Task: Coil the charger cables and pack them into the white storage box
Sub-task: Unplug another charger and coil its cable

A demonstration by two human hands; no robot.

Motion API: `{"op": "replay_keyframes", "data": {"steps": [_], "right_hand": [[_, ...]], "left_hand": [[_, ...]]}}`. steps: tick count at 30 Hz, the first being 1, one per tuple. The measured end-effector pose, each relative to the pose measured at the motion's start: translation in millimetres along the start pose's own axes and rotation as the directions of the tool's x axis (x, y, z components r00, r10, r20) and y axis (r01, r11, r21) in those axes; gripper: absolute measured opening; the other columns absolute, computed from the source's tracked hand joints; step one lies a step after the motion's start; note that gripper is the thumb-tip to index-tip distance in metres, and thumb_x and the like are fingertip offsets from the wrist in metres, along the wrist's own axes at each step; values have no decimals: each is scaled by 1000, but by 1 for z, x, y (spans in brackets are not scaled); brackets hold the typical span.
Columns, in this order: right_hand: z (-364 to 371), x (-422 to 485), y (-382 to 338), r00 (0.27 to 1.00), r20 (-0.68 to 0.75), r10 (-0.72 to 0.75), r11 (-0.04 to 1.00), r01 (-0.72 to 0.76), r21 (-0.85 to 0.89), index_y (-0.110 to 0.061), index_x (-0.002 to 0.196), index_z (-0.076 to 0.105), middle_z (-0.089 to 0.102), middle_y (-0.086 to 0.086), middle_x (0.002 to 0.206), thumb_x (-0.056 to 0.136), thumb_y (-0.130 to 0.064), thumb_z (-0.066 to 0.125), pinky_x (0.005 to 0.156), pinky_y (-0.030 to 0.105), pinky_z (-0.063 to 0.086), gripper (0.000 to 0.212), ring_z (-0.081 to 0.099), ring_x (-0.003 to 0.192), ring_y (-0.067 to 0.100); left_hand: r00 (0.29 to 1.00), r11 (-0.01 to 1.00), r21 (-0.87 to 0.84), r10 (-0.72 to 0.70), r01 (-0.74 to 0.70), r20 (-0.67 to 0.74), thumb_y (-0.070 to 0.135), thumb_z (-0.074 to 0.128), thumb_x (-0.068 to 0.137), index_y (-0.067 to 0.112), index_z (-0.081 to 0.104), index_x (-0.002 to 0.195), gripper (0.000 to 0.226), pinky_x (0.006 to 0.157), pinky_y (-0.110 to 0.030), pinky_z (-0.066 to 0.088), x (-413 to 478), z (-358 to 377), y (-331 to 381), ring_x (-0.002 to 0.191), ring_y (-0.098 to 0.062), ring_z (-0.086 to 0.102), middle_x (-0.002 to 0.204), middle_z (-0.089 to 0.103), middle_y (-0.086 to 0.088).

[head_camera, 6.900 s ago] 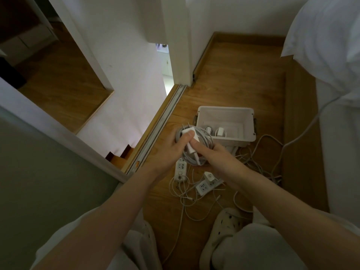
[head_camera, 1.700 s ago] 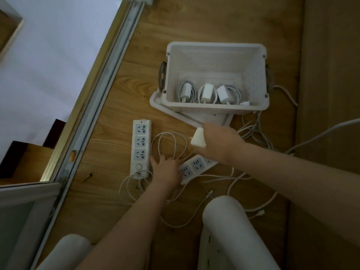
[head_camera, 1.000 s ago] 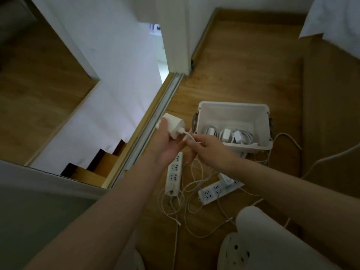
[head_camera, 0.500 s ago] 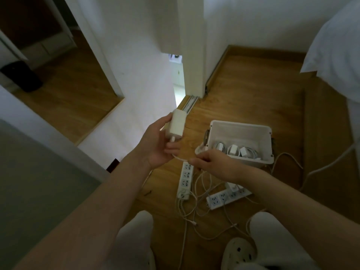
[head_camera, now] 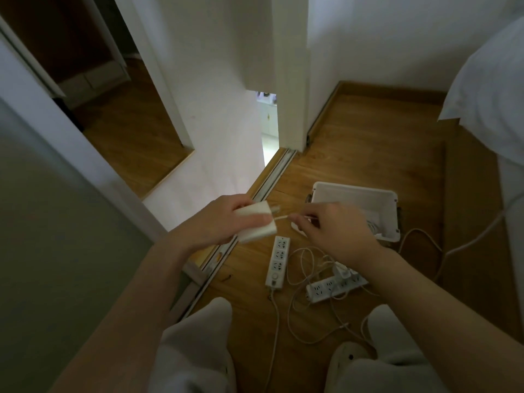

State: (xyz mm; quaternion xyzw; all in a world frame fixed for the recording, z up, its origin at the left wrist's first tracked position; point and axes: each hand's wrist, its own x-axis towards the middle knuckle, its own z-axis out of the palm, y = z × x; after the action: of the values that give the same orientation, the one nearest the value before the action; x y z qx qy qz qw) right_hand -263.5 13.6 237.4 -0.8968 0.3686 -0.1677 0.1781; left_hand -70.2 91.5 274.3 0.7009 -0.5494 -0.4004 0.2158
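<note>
Charger (head_camera: 256,225) tipped flat now in the gripping left hand (head_camera: 218,225), and the right hand (head_camera: 337,234) has come up to pinch its cable (head_camera: 283,217) just beside it, white box (head_camera: 354,189) waiting just beyond that hand, so coiling looks ready to start

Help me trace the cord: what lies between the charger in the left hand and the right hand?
In the head view, a short stretch of thin white cord runs from the charger, held by the left hand, to the pinching right hand.
</note>
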Motion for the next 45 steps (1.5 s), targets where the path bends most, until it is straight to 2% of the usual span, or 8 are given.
{"op": "replay_keyframes", "data": {"steps": [8, 15, 20, 26, 30, 35, 40, 45], "right_hand": [[8, 5, -27, 975, -39, 217, 962, -207, 178, -14, 74, 65, 59, 1, 61, 95, -40, 44, 55, 30, 46, 40, 53, 54, 13], [13, 3, -51, 986, 45, 164, 924, -169, 343, -19, 88, 65, 46, -10, 54, 99, -29, 39, 44, 15, 30, 30, 38, 44, 2], [33, -5, -73, 997, 77, 21, 961, -41, 274, -16, 108, 58, 44, -10, 64, 101, -30, 29, 48, 15, 25, 33, 38, 51, 2], [54, -19, -88, 949, 294, -116, 972, 48, 229, -19, 120, 46, 61, 4, 95, 99, -17, 40, 70, 24, 46, 22, 59, 81, 17], [58, -15, -81, 950, 293, -105, 959, 20, 282, -17, 114, 51, 50, -4, 74, 101, -21, 37, 54, 16, 33, 20, 48, 63, 10], [50, -2, -62, 957, 280, -71, 949, -22, 315, -13, 103, 61, 38, -15, 59, 102, -24, 32, 45, 12, 30, 31, 38, 47, 1], [40, 6, -54, 924, 362, -125, 942, -5, 336, -11, 96, 64, 40, -16, 60, 101, -27, 35, 49, 7, 34, 34, 46, 49, -13], [31, 11, -30, 910, 403, -98, 979, 16, 202, -14, 94, 64, 47, -16, 69, 100, -29, 37, 58, 13, 33, 31, 46, 64, -2]], "left_hand": [[977, 952, 301, 16, 50, -213, 50, 61, 82, 30, 38, 105, 38, 68, -24, 55, 0, 8, -18, 81, -11, 57, 98, 49, 8], [926, 993, 49, -84, 110, -369, 42, 48, 94, 22, 31, 111, 31, 71, -31, 56, 9, 14, -24, 84, -16, 58, 104, 49, -1], [870, 970, -187, -226, 157, -439, 36, 40, 98, 18, 27, 111, 25, 49, -17, 46, 16, 20, -23, 74, -16, 53, 103, 47, -6], [858, 714, -696, -404, 79, -317, 40, 36, 99, 11, 40, 115, 33, 46, -18, 50, 16, 18, -11, 65, -14, 55, 87, 53, -9], [945, 328, -944, -295, -36, -139, 38, 43, 96, 8, 55, 107, 34, 60, -26, 48, 7, 11, -8, 63, -16, 55, 83, 57, -12], [990, 178, -983, -121, -44, -66, 38, 44, 93, 10, 64, 103, 36, 50, -20, 48, 4, 9, -5, 65, -15, 53, 87, 60, -10], [995, 298, -950, 60, -92, -77, 35, 46, 81, 17, 77, 81, 36, 37, -15, 28, -2, 6, 3, 42, -8, 44, 77, 64, -6], [1000, 543, -840, 18, -8, 2, 39, 44, 87, 13, 69, 103, 39, 34, -16, 26, -4, -2, -6, 45, -10, 43, 77, 61, -9]]}}
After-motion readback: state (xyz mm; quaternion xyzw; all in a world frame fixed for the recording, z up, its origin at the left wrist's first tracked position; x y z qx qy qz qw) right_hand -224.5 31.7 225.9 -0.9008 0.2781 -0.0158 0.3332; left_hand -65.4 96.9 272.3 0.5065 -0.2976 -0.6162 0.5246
